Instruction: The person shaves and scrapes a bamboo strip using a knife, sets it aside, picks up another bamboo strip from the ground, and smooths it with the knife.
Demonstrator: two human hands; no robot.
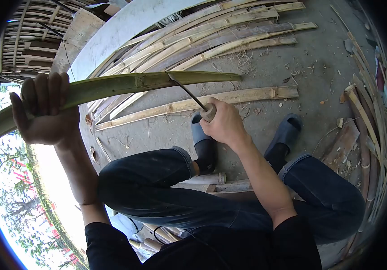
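Bamboo strip point(117, 85), green and tapered, arcs behind a wooden-handled blade point(186, 91)

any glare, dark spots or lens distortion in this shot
Head view: the outdoor area burns out white at lower left; head view: the left hand looks dim beside the right hand; head view: rounded black corners suggest fisheye distortion.

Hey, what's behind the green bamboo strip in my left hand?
Pale bamboo strips lying on the floor show above and below the green strip. Whatever lies directly behind it is covered, so how they run there can't be seen.
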